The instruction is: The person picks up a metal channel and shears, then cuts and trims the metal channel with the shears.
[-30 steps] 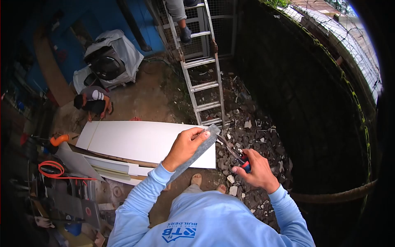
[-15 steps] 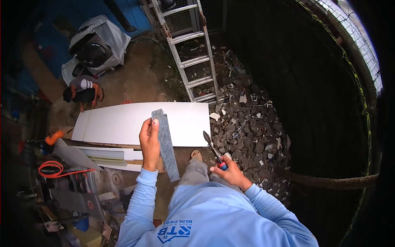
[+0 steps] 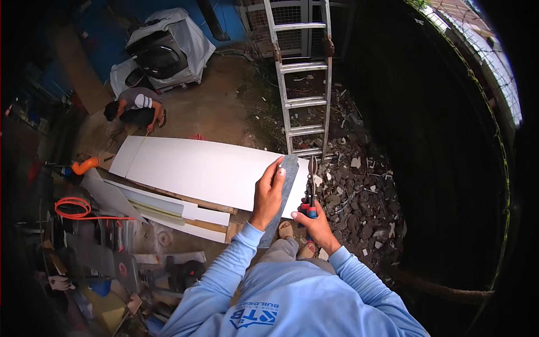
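Observation:
My left hand (image 3: 268, 194) grips a long grey metal strip (image 3: 288, 191) near its upper end, thumb on its face. The strip slants down towards my feet. In my right hand (image 3: 318, 226) are metal snips (image 3: 312, 180) with red and blue handles, held upright just right of the strip and apart from it. Their handles look spread. Behind both hands lies a large white panel (image 3: 208, 165) on the ground.
An aluminium ladder (image 3: 306, 102) stands ahead over rubble (image 3: 359, 202). A person (image 3: 136, 106) crouches at the panel's far left end with a yellow tape. Left are a covered motorcycle (image 3: 160, 53), an orange hose (image 3: 73, 208) and scraps. A dark wall (image 3: 426, 135) rises on the right.
The view has shifted. The snips, at the strip's upper end a second ago, moved away, and now point upright beside it. The person's foot on the ladder is out of view.

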The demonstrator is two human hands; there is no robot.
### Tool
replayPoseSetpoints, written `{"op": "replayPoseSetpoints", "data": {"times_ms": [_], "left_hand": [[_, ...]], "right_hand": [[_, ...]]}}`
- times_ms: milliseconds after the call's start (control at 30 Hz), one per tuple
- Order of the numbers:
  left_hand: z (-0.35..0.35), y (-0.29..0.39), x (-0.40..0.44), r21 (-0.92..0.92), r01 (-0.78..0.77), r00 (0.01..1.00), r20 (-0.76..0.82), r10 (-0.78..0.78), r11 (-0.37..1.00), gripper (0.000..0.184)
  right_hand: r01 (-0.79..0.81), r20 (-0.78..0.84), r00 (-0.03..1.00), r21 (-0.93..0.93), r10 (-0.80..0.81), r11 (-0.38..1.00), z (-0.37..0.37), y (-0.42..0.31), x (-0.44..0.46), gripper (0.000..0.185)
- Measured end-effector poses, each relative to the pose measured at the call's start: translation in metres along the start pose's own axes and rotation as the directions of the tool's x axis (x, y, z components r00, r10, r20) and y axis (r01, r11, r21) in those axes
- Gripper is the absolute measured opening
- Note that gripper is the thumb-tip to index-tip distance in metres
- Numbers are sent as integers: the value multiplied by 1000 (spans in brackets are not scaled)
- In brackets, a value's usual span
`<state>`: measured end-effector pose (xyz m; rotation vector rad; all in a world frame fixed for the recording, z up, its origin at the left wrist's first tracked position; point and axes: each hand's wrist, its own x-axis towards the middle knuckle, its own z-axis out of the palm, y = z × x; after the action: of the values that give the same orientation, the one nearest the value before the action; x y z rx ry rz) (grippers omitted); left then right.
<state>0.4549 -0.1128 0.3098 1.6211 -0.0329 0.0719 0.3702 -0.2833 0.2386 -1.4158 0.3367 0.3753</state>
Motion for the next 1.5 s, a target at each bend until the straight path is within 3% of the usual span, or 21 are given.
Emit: {"op": "replayPoseSetpoints", "data": {"times_ms": [233, 300, 433, 533, 600, 667, 700, 733, 767, 833, 933, 1033, 1100, 1167, 1200, 1233, 1300, 1367, 1400, 1467, 1500], "left_hand": [[-20, 2, 18, -65, 67, 973, -218, -80, 996, 42], [-25, -6, 25, -94, 5, 954, -299, -33, 996, 42], [-30, -5, 34, -176, -84, 919, -394, 8, 981, 45], [-27, -30, 43, -106, -155, 895, -436, 94, 982, 43], [-30, -25, 45, -314, -75, 940, -339, -38, 946, 44], [-16, -27, 55, -420, -121, 906, -417, -73, 899, 40], [-9, -27, 60, -469, -149, 886, -455, -93, 870, 39], [-18, 6, 55, -837, -16, 944, -193, -266, 548, 40], [-21, -2, 58, -944, 2, 993, -37, -111, 331, 43], [-13, 16, 64, -942, -46, 979, -108, -171, 334, 43], [1, 35, 72, -920, -129, 929, -244, -280, 371, 45], [19, 7, 89, -884, -221, 941, -304, -149, 411, 49], [31, -4, 101, -886, -212, 973, -231, 3, 412, 53], [50, 4, 114, -814, -169, 955, -274, -111, 555, 55], [55, -13, 122, -790, -171, 963, -260, -69, 588, 57], [54, -23, 130, -650, -204, 952, -306, -7, 732, 52], [47, -55, 133, -483, -72, 949, -302, -89, 872, 46], [39, -120, 127, -457, 14, 934, -312, -175, 889, 42], [28, -139, 115, -448, 160, 912, -274, -305, 880, 42], [-11, -180, 78, -312, 463, 812, -225, -538, 829, 49], [-22, -226, 58, -152, 504, 767, -373, -522, 850, 57]], "right_hand": [[90, 54, 994, 66, -94, 994, 51, -6, 30, 50], [57, 80, 994, 163, -71, 985, 55, 0, 40, 45], [-33, 132, 991, 34, 28, 999, 47, -3, 53, 51], [17, 308, 951, 66, -36, 998, 51, -41, 51, 64], [39, 395, 918, 25, -46, 999, 47, -60, 57, 75], [44, 437, 899, -51, -17, 998, 43, -82, 58, 76], [49, 458, 889, -91, -2, 995, 40, -88, 61, 76], [-24, 443, 892, -144, 86, 989, 31, -86, 69, 76], [-57, 438, 892, -134, 111, 989, 21, -79, 79, 76], [-125, 433, 887, -114, 163, 985, 8, -69, 95, 74], [-66, 474, 877, -40, 78, 997, -2, -84, 104, 64], [-18, 491, 870, -74, 52, 997, -21, -103, 114, 59], [17, 488, 873, -82, 25, 996, -29, -121, 111, 58], [77, 430, 902, -93, -30, 993, -44, -126, 112, 57], [106, 384, 921, -98, -61, 990, -53, -126, 115, 56], [133, 337, 937, -103, -91, 986, -63, -123, 116, 55], [130, 268, 961, -221, -68, 967, -88, -119, 122, 60], [95, 104, 992, -286, -68, 953, -107, -117, 123, 69], [117, -49, 989, -342, -142, 932, -133, -78, 139, 82], [82, -40, 994, -354, -102, 932, -186, -47, 150, 97], [45, -65, 995, -335, -71, 941, -208, -28, 153, 100]]}}
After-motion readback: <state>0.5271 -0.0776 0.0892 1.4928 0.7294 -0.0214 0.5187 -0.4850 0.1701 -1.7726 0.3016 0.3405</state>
